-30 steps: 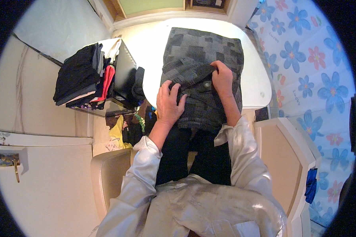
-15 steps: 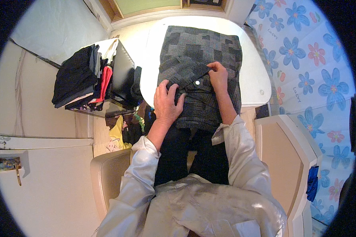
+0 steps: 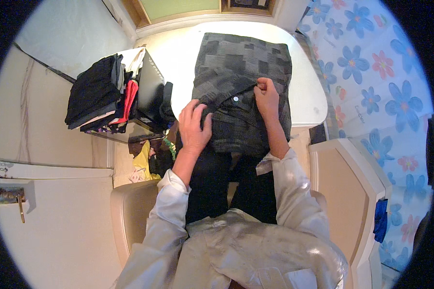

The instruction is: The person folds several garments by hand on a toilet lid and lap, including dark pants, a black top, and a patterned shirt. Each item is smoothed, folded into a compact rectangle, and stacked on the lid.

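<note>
At the far left, a brass-coloured door handle [image 3: 20, 208] projects from a pale door. To its right, a stack of folded clothes [image 3: 95, 91], mostly black with red and white edges showing, lies against a dark box [image 3: 152, 92]; below, a yellow cloth [image 3: 141, 162] lies among other fabrics.

The left hand [image 3: 194, 131] is at the near left edge of the folded garment, its grip wide, fingers spread and slightly curved; whether the fingertips press on the fabric cannot be told. Compared with one second earlier, this hand has shifted outward, to the left.

In the centre, the black-and-grey patchwork garment [image 3: 243, 60] lies folded on the white table [image 3: 309, 103], its near end toward the person's knees. A white button [image 3: 235, 98], now farther left than in the earlier view, shows just below a slanting fold.

The right hand [image 3: 267, 100] keeps a narrow grip, thumb and forefinger pinching the right end of that fold, in nearly the same place as before.

At the right, a blue cloth [image 3: 381, 220] hangs near a flower-patterned curtain [image 3: 401, 107].
</note>
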{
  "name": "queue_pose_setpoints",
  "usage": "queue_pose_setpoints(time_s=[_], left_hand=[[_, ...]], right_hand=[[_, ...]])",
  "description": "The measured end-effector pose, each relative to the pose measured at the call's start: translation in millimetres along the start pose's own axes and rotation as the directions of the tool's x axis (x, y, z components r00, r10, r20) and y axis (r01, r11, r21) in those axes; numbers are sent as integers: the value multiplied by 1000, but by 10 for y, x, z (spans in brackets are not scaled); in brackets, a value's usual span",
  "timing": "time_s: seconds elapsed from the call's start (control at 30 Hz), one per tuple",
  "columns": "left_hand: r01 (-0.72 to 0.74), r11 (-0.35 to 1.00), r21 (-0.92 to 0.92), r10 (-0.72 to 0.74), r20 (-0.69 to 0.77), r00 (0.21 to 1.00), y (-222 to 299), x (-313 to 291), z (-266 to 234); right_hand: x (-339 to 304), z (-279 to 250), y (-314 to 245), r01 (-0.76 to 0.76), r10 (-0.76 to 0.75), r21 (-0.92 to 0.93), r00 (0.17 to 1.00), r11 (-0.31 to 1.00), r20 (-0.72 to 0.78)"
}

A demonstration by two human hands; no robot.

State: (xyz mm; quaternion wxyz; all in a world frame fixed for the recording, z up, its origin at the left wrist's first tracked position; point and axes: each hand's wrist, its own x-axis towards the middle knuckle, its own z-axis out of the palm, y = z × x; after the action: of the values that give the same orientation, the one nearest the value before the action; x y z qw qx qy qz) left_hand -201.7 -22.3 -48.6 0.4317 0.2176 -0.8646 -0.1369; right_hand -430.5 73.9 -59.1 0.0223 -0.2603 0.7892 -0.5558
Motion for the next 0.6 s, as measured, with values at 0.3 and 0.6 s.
queue_pose_setpoints(time_s=[0.3,0.6], left_hand=[[57,998,-15,-57,41,998,-80,-261,-213],[34,999,43,-38,99,994,-178,-290,-267]], right_hand=[[-281,-85,-346,390,-411,-428,910,815,46],[103,30,63,341,-348,-171,937,924,-12]])
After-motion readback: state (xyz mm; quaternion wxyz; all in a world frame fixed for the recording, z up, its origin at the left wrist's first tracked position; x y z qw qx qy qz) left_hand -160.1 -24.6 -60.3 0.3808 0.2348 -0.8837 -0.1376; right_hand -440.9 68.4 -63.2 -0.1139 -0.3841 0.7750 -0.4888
